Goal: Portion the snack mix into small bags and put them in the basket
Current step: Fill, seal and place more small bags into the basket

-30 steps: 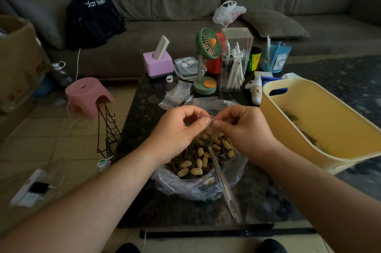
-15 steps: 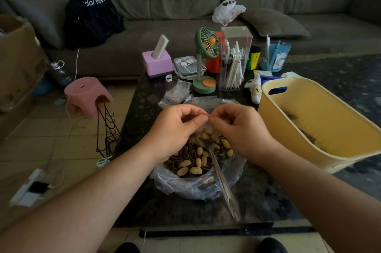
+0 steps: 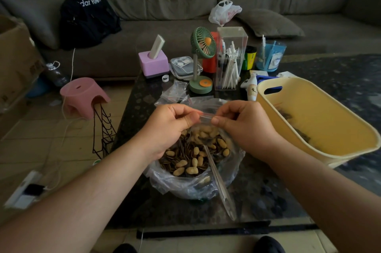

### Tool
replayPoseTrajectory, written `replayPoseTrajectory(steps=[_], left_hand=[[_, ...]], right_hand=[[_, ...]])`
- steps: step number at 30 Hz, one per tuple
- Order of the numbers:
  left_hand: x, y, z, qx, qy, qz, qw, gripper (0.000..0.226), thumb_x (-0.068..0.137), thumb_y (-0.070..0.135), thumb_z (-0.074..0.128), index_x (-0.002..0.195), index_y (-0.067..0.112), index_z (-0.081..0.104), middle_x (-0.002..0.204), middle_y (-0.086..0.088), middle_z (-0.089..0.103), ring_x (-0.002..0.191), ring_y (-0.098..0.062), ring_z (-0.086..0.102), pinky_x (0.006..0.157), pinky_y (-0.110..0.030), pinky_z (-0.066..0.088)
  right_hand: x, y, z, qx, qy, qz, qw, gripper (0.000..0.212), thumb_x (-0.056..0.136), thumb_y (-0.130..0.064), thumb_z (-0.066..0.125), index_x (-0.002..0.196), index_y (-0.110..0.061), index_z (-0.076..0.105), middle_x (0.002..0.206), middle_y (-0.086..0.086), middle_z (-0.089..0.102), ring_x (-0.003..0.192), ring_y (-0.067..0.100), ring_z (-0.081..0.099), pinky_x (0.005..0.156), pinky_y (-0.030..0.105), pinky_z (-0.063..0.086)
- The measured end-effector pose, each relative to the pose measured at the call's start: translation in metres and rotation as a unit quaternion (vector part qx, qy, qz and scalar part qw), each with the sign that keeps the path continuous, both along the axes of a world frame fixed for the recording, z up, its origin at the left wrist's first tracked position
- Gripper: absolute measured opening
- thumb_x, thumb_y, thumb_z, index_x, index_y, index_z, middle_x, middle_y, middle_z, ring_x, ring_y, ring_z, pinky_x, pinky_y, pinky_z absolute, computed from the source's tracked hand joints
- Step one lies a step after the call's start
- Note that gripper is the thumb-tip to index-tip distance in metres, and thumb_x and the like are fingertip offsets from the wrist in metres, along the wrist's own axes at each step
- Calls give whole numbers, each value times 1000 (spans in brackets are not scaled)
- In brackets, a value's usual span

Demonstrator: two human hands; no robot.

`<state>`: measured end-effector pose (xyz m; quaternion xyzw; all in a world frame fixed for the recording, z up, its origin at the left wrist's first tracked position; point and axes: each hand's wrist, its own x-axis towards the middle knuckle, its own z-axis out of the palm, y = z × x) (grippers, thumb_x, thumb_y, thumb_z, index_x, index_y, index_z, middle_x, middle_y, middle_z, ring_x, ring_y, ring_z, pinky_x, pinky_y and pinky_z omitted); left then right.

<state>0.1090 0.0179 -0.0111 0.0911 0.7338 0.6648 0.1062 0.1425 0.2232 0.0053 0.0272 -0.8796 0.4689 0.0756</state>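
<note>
Centre of frame: small clear zip-top plastic bag (image 3: pixel 203 129), partly filled with pale peanuts, held over the large crumpled clear plastic bag of snack mix (image 3: pixel 195 162) — striped sunflower seeds and peanuts. Left hand (image 3: pixel 169 127), fingers curled, pinching the left end of the small bag's top strip; right hand (image 3: pixel 245 124), likewise curled, pinching the right end. Changed within the last second: hands drawn apart from a near-touching pinch at mid-strip, the mouth of the small bag now stretched flat between them. Judged meaning: seal being pressed along its length, one portion close to finished, drop into the basket next. Long clear plastic scoop (image 3: pixel 218 182), standing idle in the snack mix, handle slanting toward lower centre. Right of frame: pale yellow plastic basket (image 3: pixel 321 127) with cut-out handle, tilted on the table edge, dark contents inside, likely earlier portions, too dim to confirm. Just above the hands: spare empty small clear bags (image 3: pixel 175 91) on the dark patterned glass-topped table (image 3: pixel 140 112). Upper centre: green desk fan (image 3: pixel 203 46), clear pen holder (image 3: pixel 229 60) — not in use.
</note>
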Motion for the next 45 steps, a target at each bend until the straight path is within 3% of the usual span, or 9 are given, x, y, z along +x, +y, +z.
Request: replayPoseTrajectory(steps=[8, 12, 15, 20, 24, 27, 32, 38, 45], left_hand=[[11, 25, 28, 105, -59, 21, 992, 18, 102, 14, 62, 91, 14, 77, 93, -11, 78, 83, -25, 73, 75, -45, 62], [12, 50, 51, 126, -65, 23, 990, 13, 95, 20, 65, 95, 15, 77, 96, -11, 78, 88, -28, 74, 82, -51, 62], [10, 71, 68, 145, -65, -2, 987, 20, 84, 30, 68, 93, 20, 83, 106, -12, 79, 99, -29, 75, 90, -53, 61], [4, 119, 75, 169, -131, -23, 977, 44, 106, 50, 48, 123, 16, 71, 103, -14, 73, 91, -25, 73, 87, -46, 63], [2, 167, 51, -12, -188, -50, 981, 25, 106, 28, 64, 121, 8, 60, 105, -15, 64, 77, -25, 70, 60, -38, 65], [3, 187, 34, -96, -204, -99, 969, 34, 100, 30, 73, 126, 10, 61, 116, -21, 70, 85, -29, 77, 61, -36, 63], [9, 196, 17, -85, -122, -72, 986, 22, 99, 8, 67, 117, 15, 57, 110, -19, 70, 77, -24, 76, 64, -37, 65], [32, 197, 13, -114, 20, -50, 992, 23, 93, 12, 72, 105, 19, 54, 96, -12, 66, 64, -18, 74, 58, -39, 64], [43, 195, 6, -160, 97, -42, 982, 24, 88, 29, 74, 97, 31, 52, 86, 1, 66, 71, -14, 73, 64, -47, 66]], right_hand=[[10, 5, 21, -137, -6, -6, 991, 18, 93, -36, 73, 102, -22, 77, 86, -4, 77, 78, 5, 73, 69, 21, 59], [17, 14, 33, -275, -31, 13, 961, 24, 105, -29, 58, 106, -12, 76, 93, 7, 80, 90, 19, 78, 81, 36, 64], [19, 33, 49, -316, -4, 12, 949, 29, 108, -26, 51, 104, -10, 75, 94, 10, 80, 92, 22, 78, 80, 33, 64], [21, 88, 75, -139, 90, -102, 981, 17, 102, -30, 64, 89, -27, 74, 75, -8, 76, 67, 4, 73, 55, 15, 54], [17, 138, 75, -73, 57, -185, 978, 13, 101, -36, 65, 93, -29, 74, 81, -4, 75, 69, 3, 72, 52, 12, 52], [12, 159, 63, 14, -24, -188, 982, 16, 101, -40, 63, 93, -31, 72, 84, -6, 73, 74, 7, 72, 62, 23, 55], [3, 177, 46, 220, -169, -102, 955, 21, 106, -38, 56, 94, -26, 68, 88, 1, 71, 81, 17, 71, 79, 36, 63], [3, 174, 34, 439, -291, 47, 849, 17, 104, -21, 57, 119, -22, 65, 121, 1, 59, 104, 20, 59, 88, 32, 50], [20, 174, 23, 429, -294, 13, 854, 30, 98, -22, 66, 127, -31, 60, 120, -2, 59, 101, 19, 60, 89, 35, 55]])
